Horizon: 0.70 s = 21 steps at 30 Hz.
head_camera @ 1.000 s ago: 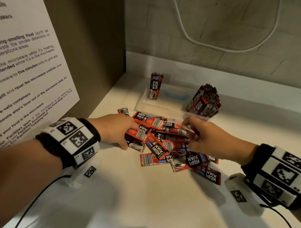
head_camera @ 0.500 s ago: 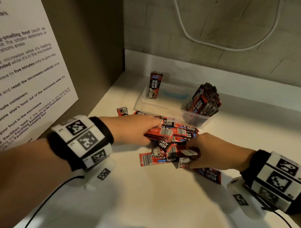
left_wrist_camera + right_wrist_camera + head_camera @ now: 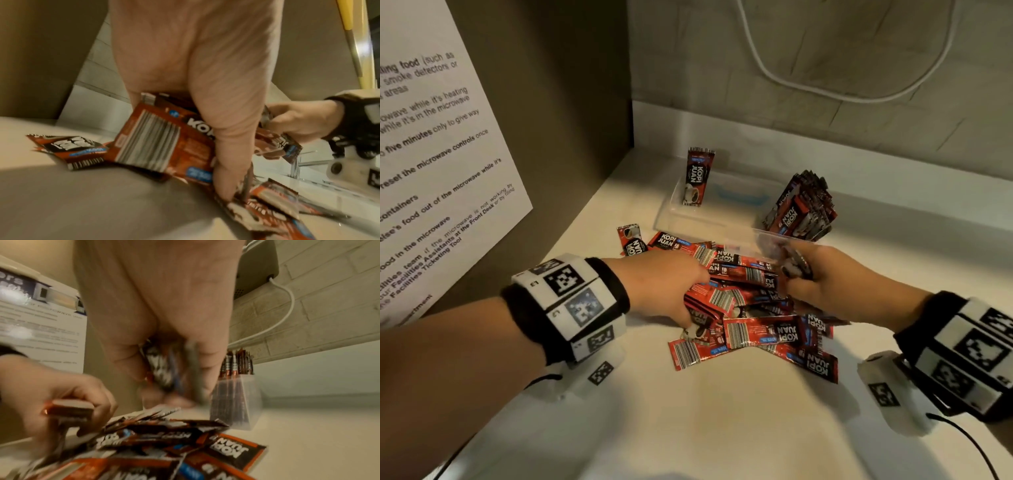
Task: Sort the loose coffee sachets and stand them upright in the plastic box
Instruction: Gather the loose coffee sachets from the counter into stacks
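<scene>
Several loose red-and-black coffee sachets lie heaped on the white counter. My left hand reaches into the heap's left side and pinches a few sachets between thumb and fingers. My right hand grips a small bunch of sachets, lifted at the heap's far right, just in front of the clear plastic box. In the box, one sachet stands upright at the left end and a thick bundle stands at the right end.
One stray sachet lies left of the heap. A brown side wall with a printed notice closes the left. A white cable hangs on the tiled back wall. White counter stretches toward me.
My right hand has risen from the heap's near side toward the box, carrying sachets. My left hand has stayed in the heap, still holding sachets.
</scene>
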### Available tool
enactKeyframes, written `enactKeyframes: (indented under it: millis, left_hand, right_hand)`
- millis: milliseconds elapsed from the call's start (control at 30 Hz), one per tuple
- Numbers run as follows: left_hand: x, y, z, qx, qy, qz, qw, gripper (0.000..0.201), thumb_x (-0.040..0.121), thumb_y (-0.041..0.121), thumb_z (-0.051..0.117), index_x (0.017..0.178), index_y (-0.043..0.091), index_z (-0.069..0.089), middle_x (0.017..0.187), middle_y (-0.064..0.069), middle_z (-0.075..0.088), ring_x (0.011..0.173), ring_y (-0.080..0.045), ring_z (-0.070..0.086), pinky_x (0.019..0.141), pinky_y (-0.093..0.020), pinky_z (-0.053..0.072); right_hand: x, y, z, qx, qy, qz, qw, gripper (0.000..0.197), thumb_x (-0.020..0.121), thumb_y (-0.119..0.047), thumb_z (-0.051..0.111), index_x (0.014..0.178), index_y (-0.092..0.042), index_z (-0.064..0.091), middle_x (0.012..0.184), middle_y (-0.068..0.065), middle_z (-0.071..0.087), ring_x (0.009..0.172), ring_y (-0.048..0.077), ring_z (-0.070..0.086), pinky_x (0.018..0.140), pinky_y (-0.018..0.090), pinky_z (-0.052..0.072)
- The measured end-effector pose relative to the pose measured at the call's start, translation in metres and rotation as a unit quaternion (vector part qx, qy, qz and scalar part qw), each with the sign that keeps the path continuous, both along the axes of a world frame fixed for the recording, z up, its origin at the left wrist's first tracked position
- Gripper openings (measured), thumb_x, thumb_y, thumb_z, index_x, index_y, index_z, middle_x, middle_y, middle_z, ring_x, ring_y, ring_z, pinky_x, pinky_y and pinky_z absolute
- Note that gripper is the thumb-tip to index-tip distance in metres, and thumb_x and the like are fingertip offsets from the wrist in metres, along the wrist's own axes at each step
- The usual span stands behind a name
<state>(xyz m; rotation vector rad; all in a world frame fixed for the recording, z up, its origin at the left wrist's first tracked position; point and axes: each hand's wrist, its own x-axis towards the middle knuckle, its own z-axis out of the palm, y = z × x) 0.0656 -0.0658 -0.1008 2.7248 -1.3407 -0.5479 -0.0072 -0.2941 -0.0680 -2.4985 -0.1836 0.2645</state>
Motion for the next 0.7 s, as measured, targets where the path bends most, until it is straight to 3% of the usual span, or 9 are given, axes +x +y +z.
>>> enactKeyframes:
  millis: [67,167,233,267,333,400,533,600,700]
  left_hand:
    - [0.000,0.005,0.005,-0.014,0.015,0.010,1.000,0.017,0.084,0.040,0.067,0.088,0.025,0.060,0.089,0.005,0.063,0.077,-0.014,0.058,0.067,-0.030,0.048]
    - [-0.003,0.008,0.018,-0.024,0.061,0.026,0.997,0.015,0.090,0.036,0.063,0.101,0.026,0.060,0.095,0.007,0.066,0.082,-0.009,0.061,0.069,-0.024,0.049]
    - [-0.009,0.007,0.023,-0.018,0.070,0.004,0.997,0.014,0.092,0.035,0.060,0.101,0.026,0.056,0.096,0.007,0.064,0.083,-0.011,0.061,0.072,-0.028,0.051]
    - [-0.013,0.006,0.024,-0.011,0.072,-0.005,0.997,0.010,0.091,0.033,0.060,0.096,0.027,0.053,0.091,0.007,0.063,0.079,-0.011,0.059,0.067,-0.028,0.049]
    - [-0.025,0.003,0.020,0.009,0.068,-0.010,0.998,0.015,0.087,0.033,0.063,0.087,0.028,0.049,0.078,0.008,0.056,0.065,-0.009,0.052,0.053,-0.024,0.038]
    - [-0.035,-0.001,0.014,0.022,0.038,-0.011,0.999,0.028,0.081,0.043,0.069,0.085,0.024,0.048,0.073,0.009,0.050,0.059,-0.006,0.045,0.048,-0.024,0.031]
    - [-0.045,-0.009,0.002,0.033,-0.009,0.037,0.999,0.049,0.077,0.062,0.066,0.092,0.020,0.047,0.074,0.011,0.043,0.061,-0.005,0.038,0.057,-0.028,0.037]
    - [-0.047,-0.012,0.000,0.038,-0.009,0.049,0.998,0.051,0.076,0.060,0.069,0.094,0.019,0.044,0.073,0.011,0.039,0.063,-0.008,0.038,0.056,-0.028,0.034]
    - [-0.049,-0.014,0.002,0.038,-0.012,0.053,0.998,0.043,0.079,0.048,0.071,0.097,0.015,0.051,0.081,0.006,0.049,0.071,-0.014,0.046,0.060,-0.028,0.040]
  right_hand:
    - [0.001,0.006,-0.006,-0.045,0.003,0.038,0.998,0.024,0.083,-0.008,0.064,0.101,-0.022,0.056,0.085,-0.005,0.063,0.063,-0.001,0.058,0.060,0.021,0.049]
    - [-0.001,0.013,-0.018,-0.116,0.018,0.112,0.987,0.046,0.069,-0.029,0.081,0.109,-0.024,0.059,0.102,-0.015,0.063,0.084,-0.001,0.060,0.072,0.008,0.046]
    - [-0.003,0.018,-0.025,-0.195,0.014,0.129,0.972,0.053,0.063,-0.040,0.083,0.109,-0.027,0.060,0.106,-0.014,0.060,0.087,0.001,0.056,0.076,0.012,0.044]
    - [-0.003,0.019,-0.028,-0.216,0.008,0.123,0.969,0.052,0.062,-0.040,0.083,0.107,-0.026,0.061,0.106,-0.012,0.061,0.087,0.004,0.054,0.076,0.014,0.044]
    - [-0.001,0.019,-0.031,-0.214,0.007,0.114,0.970,0.045,0.064,-0.036,0.082,0.104,-0.025,0.064,0.102,-0.010,0.066,0.083,0.006,0.056,0.070,0.014,0.042]
    - [0.000,0.017,-0.030,-0.192,0.020,0.111,0.975,0.039,0.068,-0.033,0.081,0.102,-0.024,0.066,0.096,-0.011,0.068,0.078,0.004,0.058,0.065,0.008,0.040]
    - [0.003,0.008,-0.021,-0.128,0.025,0.070,0.989,0.019,0.080,-0.027,0.073,0.097,-0.020,0.067,0.085,-0.013,0.068,0.070,-0.005,0.061,0.061,0.005,0.042]
    - [0.002,0.001,-0.014,-0.105,0.008,0.049,0.993,0.011,0.085,-0.021,0.067,0.095,-0.022,0.063,0.083,-0.015,0.065,0.066,-0.008,0.059,0.059,0.006,0.043]
    - [-0.001,-0.011,-0.009,-0.077,-0.014,0.020,0.997,0.021,0.091,-0.015,0.060,0.097,-0.034,0.054,0.082,-0.018,0.060,0.063,-0.007,0.058,0.055,0.007,0.041]
